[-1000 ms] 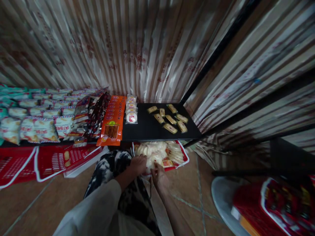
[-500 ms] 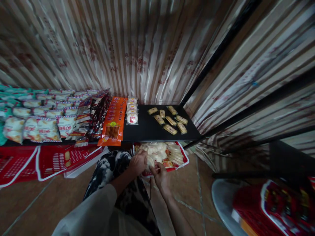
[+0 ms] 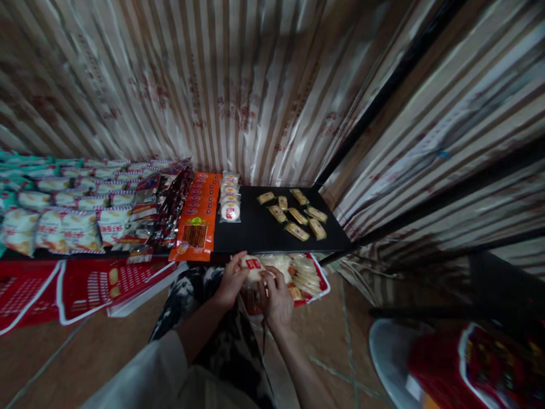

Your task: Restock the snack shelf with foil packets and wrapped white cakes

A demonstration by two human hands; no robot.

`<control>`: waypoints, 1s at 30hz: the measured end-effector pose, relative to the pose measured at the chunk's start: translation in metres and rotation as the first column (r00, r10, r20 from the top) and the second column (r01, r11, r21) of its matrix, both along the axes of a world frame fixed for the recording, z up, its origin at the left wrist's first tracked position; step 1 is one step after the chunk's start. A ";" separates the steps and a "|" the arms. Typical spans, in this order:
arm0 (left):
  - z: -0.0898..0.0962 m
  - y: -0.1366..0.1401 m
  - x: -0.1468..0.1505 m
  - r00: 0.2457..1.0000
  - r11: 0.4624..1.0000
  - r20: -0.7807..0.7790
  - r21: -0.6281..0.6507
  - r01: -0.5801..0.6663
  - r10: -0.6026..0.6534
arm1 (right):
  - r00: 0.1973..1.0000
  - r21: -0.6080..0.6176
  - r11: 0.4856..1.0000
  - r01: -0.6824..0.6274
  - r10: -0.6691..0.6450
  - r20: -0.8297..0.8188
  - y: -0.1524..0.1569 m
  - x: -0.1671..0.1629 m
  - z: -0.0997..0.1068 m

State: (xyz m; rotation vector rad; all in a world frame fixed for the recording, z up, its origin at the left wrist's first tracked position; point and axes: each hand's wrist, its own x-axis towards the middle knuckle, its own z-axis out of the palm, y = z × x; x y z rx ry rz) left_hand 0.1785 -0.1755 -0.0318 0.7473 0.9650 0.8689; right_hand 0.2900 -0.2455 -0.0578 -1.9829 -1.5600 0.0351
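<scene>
Between my two hands is a white round packaged snack [image 3: 254, 264] with a red label, held just above a red basket [image 3: 326, 282]. My left hand [image 3: 232, 279] grips its left side, thumb and fingers closed. My right hand [image 3: 277, 296] pinches its right side with bent fingers. In the basket under my hands lie more pale packets [image 3: 305, 275] in clear wrap. On the black shelf [image 3: 247, 237] beyond stands a short column of similar white round packets [image 3: 230, 211]. Several yellow wrapped snacks [image 3: 297, 231] lie loosely to their right.
Left on the shelf are an orange snack bag [image 3: 195, 218], dark red packets [image 3: 172, 199] and rows of white bags [image 3: 80, 230]. Red baskets [image 3: 91, 287] sit below. A striped curtain [image 3: 255, 102] hangs behind. At lower right a red basket [image 3: 434, 363] rests by a grey rounded surface [image 3: 385, 352].
My hands have risen slightly out of the basket with the white packet, whose red label now faces up. The view has shifted slightly.
</scene>
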 end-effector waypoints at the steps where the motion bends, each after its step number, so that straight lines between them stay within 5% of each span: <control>1: 0.001 0.003 -0.001 1.000 1.000 0.009 -0.005 -0.022 0.022 | 1.000 0.019 1.000 -0.012 0.012 -0.010 0.003 -0.001 0.002; 8: 0.004 0.018 -0.005 0.998 0.997 0.001 0.022 -0.070 0.070 | 0.984 0.097 0.992 -0.077 0.091 -0.150 0.021 -0.007 0.012; 12: 0.005 0.028 -0.008 0.991 0.991 0.034 0.035 -0.132 0.131 | 0.942 0.096 0.995 0.005 0.027 -0.334 0.033 -0.008 0.016; 16: 0.003 0.034 -0.008 0.977 0.977 0.045 0.027 -0.210 0.208 | 0.761 0.078 0.987 0.143 -0.059 -0.646 0.054 -0.011 0.011; 21: -0.001 0.036 -0.004 0.962 0.960 0.007 0.065 -0.272 0.272 | 0.518 0.067 0.997 0.037 0.038 -0.855 0.088 -0.020 -0.001; 25: -0.003 0.047 -0.005 0.966 0.964 -0.024 0.071 -0.256 0.258 | 0.538 0.116 0.993 -0.017 0.107 -0.836 0.116 -0.017 -0.006; 30: -0.008 0.071 -0.009 0.980 0.980 -0.041 0.034 -0.195 0.196 | 0.709 0.092 0.993 -0.069 0.114 -0.696 0.154 -0.002 -0.012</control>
